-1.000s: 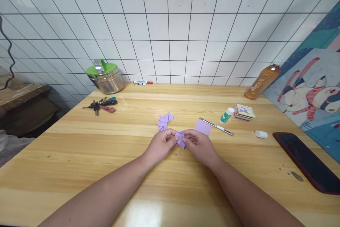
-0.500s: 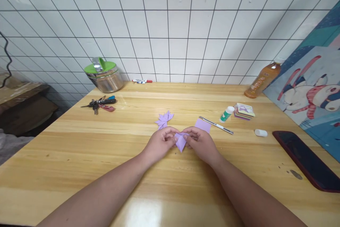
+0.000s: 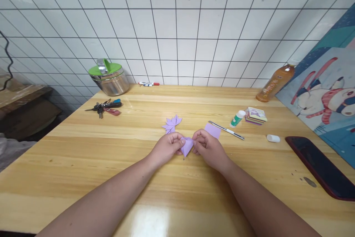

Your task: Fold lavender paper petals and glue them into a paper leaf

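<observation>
A small folded piece of purple paper (image 3: 186,146), pointed at the bottom, is held between my two hands just above the wooden table (image 3: 177,192). My left hand (image 3: 168,148) pinches its left side between thumb and fingers. At its upper right corner, my right hand (image 3: 209,147) closes thumb and fingertips on the edge. Beyond my left hand lies a folded purple paper piece with several points (image 3: 172,124), partly covered by that hand. Behind my right hand is a flat purple sheet (image 3: 212,130), with a slim silver pen-like tool (image 3: 226,130) lying across its corner.
To the right are a glue stick (image 3: 237,118), its white cap (image 3: 273,138), a stack of coloured paper (image 3: 255,115), a phone (image 3: 321,166) and a tilted bottle (image 3: 276,83). Keys (image 3: 105,107), a green-lidded metal pot (image 3: 111,78) and a marker (image 3: 149,84) are at the back left.
The folded purple paper has shifted slightly left and turned with my left hand. My right hand's fingers have moved from its front face to its right corner.
</observation>
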### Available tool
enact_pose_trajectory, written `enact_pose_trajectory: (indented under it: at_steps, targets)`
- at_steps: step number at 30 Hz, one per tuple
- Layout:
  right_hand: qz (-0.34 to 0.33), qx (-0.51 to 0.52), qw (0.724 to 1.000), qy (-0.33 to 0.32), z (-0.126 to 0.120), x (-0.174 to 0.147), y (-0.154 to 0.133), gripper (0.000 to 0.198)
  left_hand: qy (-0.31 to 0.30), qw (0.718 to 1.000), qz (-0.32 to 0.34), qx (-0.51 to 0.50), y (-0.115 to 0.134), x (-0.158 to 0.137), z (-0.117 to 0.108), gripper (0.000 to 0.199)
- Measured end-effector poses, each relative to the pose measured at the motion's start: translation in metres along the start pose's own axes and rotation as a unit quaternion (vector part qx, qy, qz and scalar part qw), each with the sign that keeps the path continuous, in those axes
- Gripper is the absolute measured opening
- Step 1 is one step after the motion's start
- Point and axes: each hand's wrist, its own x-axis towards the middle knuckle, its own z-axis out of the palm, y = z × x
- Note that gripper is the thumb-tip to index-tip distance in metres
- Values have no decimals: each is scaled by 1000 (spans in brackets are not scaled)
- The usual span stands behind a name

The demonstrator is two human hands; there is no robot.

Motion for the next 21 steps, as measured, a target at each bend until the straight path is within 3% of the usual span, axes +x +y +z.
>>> enact_pose_trajectory:
  at_steps: [4,10,12,16,21]
  targets:
    - [-54,-69,996,8,-2,0,2,2,-8,999,18,26,0,0,1,25]
    - [-61,-77,995,1,-1,1,3,6,-15,998,40,41,-1,0,0,25]
    - [-74,-62,995,-2,-3,1,2,15,-18,999,33,24,0,0,0,26]
    - [-172,-110,979,-24,-10,-4,-1,45,-18,1000,1,-14,6,-1,-2,30]
    - [-202,-196,959,-33,-13,-6,-3,35,-29,999,-15,-40,9,-2,-4,32]
